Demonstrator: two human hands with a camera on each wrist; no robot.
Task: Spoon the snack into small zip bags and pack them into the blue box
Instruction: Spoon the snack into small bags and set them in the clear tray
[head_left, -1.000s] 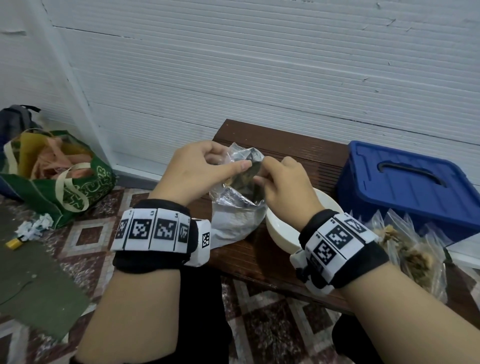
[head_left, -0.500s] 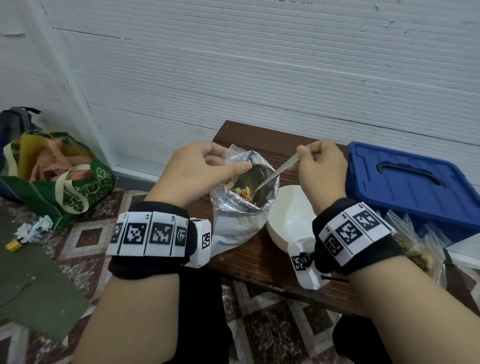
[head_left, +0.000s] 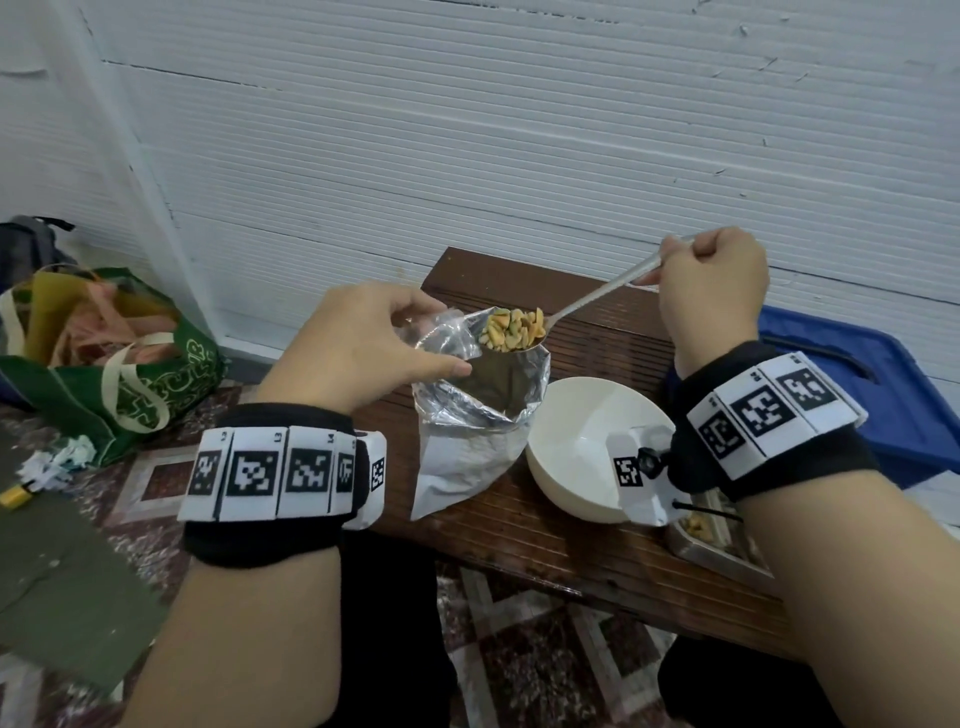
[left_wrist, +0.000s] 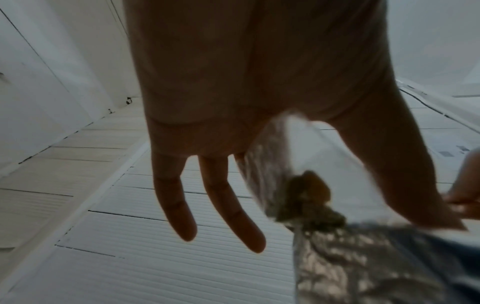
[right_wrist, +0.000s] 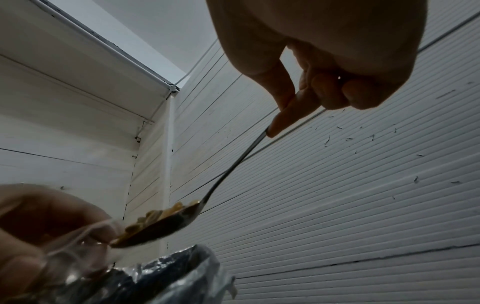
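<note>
A silver foil snack bag (head_left: 467, 441) stands open on the brown bench (head_left: 571, 545). My left hand (head_left: 444, 338) pinches the bag's near rim between thumb and forefinger, together with a bit of clear plastic film (right_wrist: 78, 246). Its other fingers (left_wrist: 182, 205) hang straight. My right hand (head_left: 670, 260) grips the handle of a metal spoon (head_left: 597, 296). The spoon's bowl (right_wrist: 161, 224), heaped with yellow and green snack pieces (head_left: 514, 330), hovers just above the bag's mouth. The blue box (head_left: 852, 395) sits at the right with its lid on.
A white bowl (head_left: 587, 447) stands right of the foil bag, under my right wrist. A clear bag with snack in it (head_left: 711, 530) shows partly behind that wrist. A green tote (head_left: 104, 364) and paper scraps lie on the tiled floor at left. A white wall is close behind.
The spoon, down inside the foil bag before, has come up loaded with snack. My right hand has risen up and to the right. The left hand has kept its hold on the rim.
</note>
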